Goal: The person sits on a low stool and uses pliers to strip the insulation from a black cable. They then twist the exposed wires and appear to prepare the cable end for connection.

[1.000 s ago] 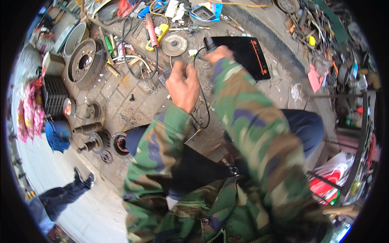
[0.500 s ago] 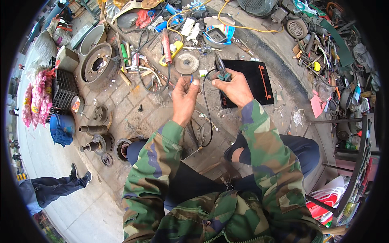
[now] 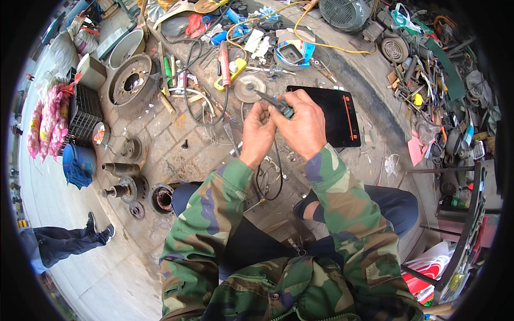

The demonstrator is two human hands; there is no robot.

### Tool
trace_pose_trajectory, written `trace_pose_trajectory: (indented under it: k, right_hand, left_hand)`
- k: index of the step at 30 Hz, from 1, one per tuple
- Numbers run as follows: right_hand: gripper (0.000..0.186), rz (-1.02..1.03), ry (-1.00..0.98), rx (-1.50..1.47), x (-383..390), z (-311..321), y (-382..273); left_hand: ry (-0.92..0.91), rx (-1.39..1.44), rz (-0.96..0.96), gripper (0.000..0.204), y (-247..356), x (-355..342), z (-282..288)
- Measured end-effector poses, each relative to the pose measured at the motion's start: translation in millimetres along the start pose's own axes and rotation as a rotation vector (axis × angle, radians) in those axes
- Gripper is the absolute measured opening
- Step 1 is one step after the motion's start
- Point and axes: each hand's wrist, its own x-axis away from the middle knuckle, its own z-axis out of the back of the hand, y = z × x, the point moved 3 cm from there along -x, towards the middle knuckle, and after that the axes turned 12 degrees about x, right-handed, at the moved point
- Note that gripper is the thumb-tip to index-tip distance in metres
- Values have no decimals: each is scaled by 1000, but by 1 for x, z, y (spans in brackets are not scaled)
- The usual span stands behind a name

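Observation:
My right hand [image 3: 303,124] is closed around a pair of pliers [image 3: 267,99] with dark jaws and green handles. The jaws point to the upper left, over my left fingers. My left hand [image 3: 258,131] is in a pinch, touching my right hand. A black cable [image 3: 279,160] rises from a loop on the ground to between my hands, where its end is hidden; the left fingers seem to hold it. Behind my right hand lies a flat black glass-topped induction cooker [image 3: 334,115] with an orange strip. A round metal disc [image 3: 248,88] lies just beyond my fingertips.
A red-handled tool [image 3: 224,64] and a yellow meter [image 3: 231,75] lie ahead. Metal motor parts [image 3: 126,190] and a blue bucket [image 3: 79,163] stand at the left. Scrap piles [image 3: 428,85] and a metal frame [image 3: 471,214] line the right. Another person's legs [image 3: 67,243] show at left.
My right hand has moved left and down with the pliers, their jaws swinging to the upper left. My left hand has shifted slightly right, and the two hands now meet.

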Motion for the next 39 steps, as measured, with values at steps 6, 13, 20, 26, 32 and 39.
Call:
trace_pose_trajectory:
  k: [6, 13, 20, 26, 32, 39]
  right_hand:
    - [24, -313, -206, -500, -7, -11, 37]
    - [22, -564, -504, -853, -11, -11, 43]
    - [23, -418, -499, -610, 16, -51, 58]
    - [30, -337, -551, -397, 41, -77, 46]
    - [35, -447, -606, -623, 41, -74, 29]
    - [33, -366, -559, -442, 36, -75, 24]
  left_hand:
    - [-43, 320, 159, 18, 18, 3, 1]
    - [17, 375, 224, 13, 25, 7, 2]
    - [147, 365, 186, 9, 27, 3, 19]
    - [209, 390, 143, 8, 27, 7, 26]
    - [214, 397, 98, 9, 27, 7, 32]
    - [198, 384, 95, 8, 27, 8, 29]
